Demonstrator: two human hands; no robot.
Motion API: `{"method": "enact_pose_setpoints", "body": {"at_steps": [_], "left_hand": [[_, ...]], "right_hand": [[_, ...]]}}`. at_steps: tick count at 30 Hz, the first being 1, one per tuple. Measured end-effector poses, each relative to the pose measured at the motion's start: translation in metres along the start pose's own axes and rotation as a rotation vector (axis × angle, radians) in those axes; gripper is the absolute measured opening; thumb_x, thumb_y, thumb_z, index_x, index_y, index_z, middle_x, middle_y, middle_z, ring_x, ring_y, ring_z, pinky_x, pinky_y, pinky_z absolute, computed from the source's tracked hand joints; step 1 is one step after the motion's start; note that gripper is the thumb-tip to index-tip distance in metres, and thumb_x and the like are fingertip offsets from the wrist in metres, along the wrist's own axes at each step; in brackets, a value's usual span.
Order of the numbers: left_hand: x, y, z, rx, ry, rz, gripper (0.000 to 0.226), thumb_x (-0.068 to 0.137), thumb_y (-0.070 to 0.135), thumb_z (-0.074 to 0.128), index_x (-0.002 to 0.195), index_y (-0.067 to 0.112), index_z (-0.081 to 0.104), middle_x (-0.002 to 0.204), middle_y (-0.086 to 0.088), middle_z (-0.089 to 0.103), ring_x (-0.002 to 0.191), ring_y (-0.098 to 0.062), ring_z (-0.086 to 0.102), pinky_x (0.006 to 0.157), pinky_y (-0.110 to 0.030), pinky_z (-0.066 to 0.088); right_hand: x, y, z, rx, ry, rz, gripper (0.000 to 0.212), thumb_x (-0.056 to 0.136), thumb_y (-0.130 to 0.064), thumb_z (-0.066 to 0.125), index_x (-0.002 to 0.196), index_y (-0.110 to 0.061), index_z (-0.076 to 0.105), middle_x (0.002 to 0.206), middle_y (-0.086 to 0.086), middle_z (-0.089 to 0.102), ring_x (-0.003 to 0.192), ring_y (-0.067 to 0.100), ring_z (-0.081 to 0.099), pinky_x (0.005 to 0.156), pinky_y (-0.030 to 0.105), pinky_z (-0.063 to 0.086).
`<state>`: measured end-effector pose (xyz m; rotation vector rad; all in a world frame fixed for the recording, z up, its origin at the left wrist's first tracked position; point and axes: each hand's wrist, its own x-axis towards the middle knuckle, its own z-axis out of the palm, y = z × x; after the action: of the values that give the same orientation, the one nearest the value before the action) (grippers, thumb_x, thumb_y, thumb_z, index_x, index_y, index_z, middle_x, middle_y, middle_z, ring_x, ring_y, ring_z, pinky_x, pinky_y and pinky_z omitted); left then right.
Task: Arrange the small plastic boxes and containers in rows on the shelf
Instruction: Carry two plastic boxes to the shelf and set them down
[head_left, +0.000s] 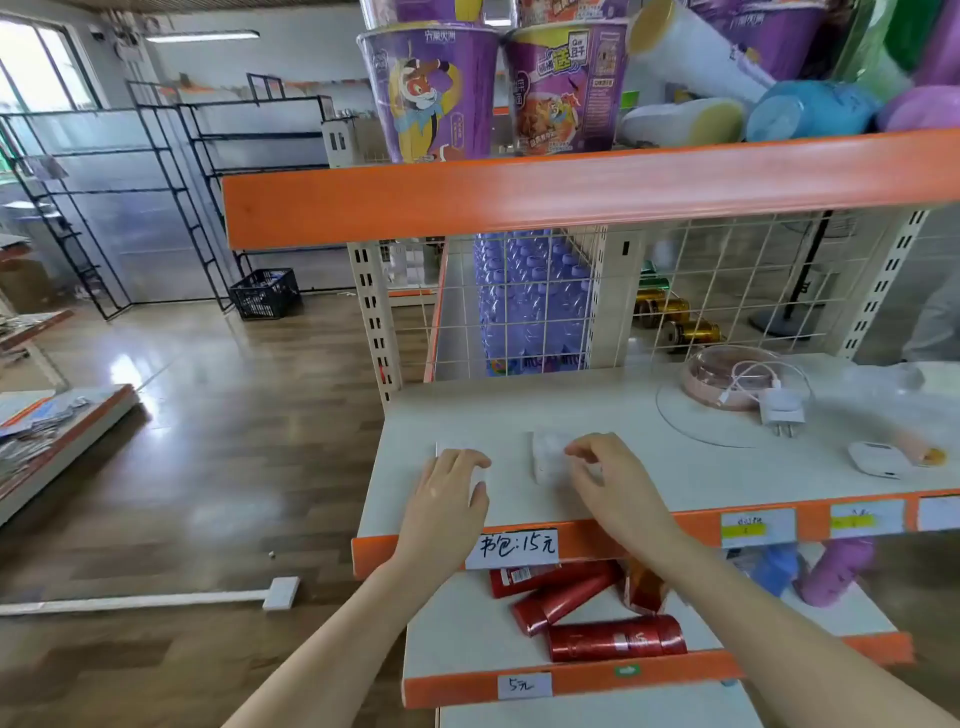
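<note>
Both hands work near the front-left corner of the white shelf (649, 447), just behind its orange front edge. The left hand (451, 486) lies over a small white box (480, 475), fingers curled onto it, close to the shelf's left edge. The right hand (605, 467) pinches a small clear plastic container (545, 457) just beside it; its contents cannot be told. Bare shelf stretches behind them toward the wire back. Toward the right end stand a round pink container (719, 376) with a white charger (779, 408) on it, and a white case (878, 460) near the front edge.
</note>
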<state>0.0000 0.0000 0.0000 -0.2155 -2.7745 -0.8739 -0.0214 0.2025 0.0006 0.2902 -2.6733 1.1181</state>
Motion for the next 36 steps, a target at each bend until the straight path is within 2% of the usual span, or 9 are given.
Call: {"method": "enact_pose_setpoints", "body": {"at_steps": [3,7,11,19,23,28,31,36], "left_hand": [[0.015,-0.005,0.011,0.127,0.083,-0.035,0.037,0.094,0.022,0.049,0.130,0.015,0.044,0.129,-0.004,0.045,0.120,-0.021,0.038,0.101,-0.027,0.029],[0.024,-0.007,0.021,0.189,0.196,-0.114,0.048,0.091,0.034,0.054,0.132,0.012,0.040,0.129,-0.009,0.044,0.121,-0.027,0.040,0.101,-0.035,0.033],[0.029,-0.012,0.026,0.232,0.152,-0.178,0.057,0.092,0.046,0.048,0.138,0.017,0.030,0.138,-0.006,0.038,0.130,-0.024,0.032,0.107,-0.036,0.028],[0.027,-0.011,0.025,0.230,0.103,-0.191,0.056,0.088,0.030,0.048,0.140,0.018,0.032,0.136,-0.003,0.043,0.125,-0.022,0.037,0.102,-0.032,0.030],[0.026,-0.010,0.024,0.260,0.115,-0.179,0.053,0.090,0.032,0.048,0.139,0.019,0.033,0.136,-0.002,0.043,0.126,-0.021,0.037,0.102,-0.032,0.029],[0.018,-0.002,0.020,0.239,0.233,-0.190,0.050,0.089,0.035,0.056,0.134,0.020,0.041,0.134,-0.002,0.045,0.124,-0.022,0.040,0.100,-0.033,0.033],[0.005,0.010,0.017,0.247,0.364,-0.155,0.047,0.083,0.030,0.065,0.125,0.015,0.050,0.126,-0.006,0.053,0.115,-0.026,0.049,0.094,-0.036,0.039],[-0.031,0.034,0.007,0.285,0.527,-0.154,0.046,0.080,0.029,0.068,0.121,0.014,0.052,0.121,-0.007,0.056,0.111,-0.026,0.054,0.092,-0.035,0.042]], "right_hand": [[0.013,-0.001,0.013,-0.158,0.013,0.062,0.034,0.089,-0.026,0.056,0.121,-0.014,0.053,0.123,0.005,0.047,0.115,0.022,0.044,0.095,0.030,0.037],[0.020,-0.007,0.025,-0.308,0.012,0.155,0.059,0.084,-0.053,0.054,0.130,-0.017,0.044,0.132,0.003,0.038,0.120,0.022,0.039,0.098,0.035,0.038],[0.024,-0.006,0.030,-0.399,-0.016,0.164,0.068,0.080,-0.062,0.051,0.133,-0.020,0.040,0.136,0.002,0.034,0.124,0.022,0.037,0.103,0.036,0.034],[0.024,-0.004,0.030,-0.388,-0.038,0.123,0.056,0.084,-0.039,0.053,0.134,-0.018,0.038,0.136,0.005,0.040,0.119,0.024,0.040,0.098,0.035,0.033],[0.024,-0.002,0.029,-0.367,-0.032,0.099,0.055,0.085,-0.038,0.053,0.133,-0.017,0.039,0.136,0.003,0.040,0.120,0.023,0.040,0.098,0.034,0.034],[0.021,0.001,0.025,-0.149,-0.009,0.038,0.055,0.086,-0.034,0.059,0.133,-0.014,0.039,0.134,0.001,0.040,0.123,0.019,0.038,0.094,0.030,0.039],[0.015,0.002,0.020,-0.048,0.035,-0.080,0.054,0.084,-0.022,0.063,0.132,-0.009,0.041,0.134,0.005,0.043,0.124,0.021,0.041,0.092,0.018,0.030],[-0.002,-0.019,0.004,0.154,0.009,-0.192,0.064,0.080,-0.011,0.066,0.136,-0.009,0.037,0.136,0.003,0.040,0.126,0.015,0.037,0.102,0.016,0.023]]}}
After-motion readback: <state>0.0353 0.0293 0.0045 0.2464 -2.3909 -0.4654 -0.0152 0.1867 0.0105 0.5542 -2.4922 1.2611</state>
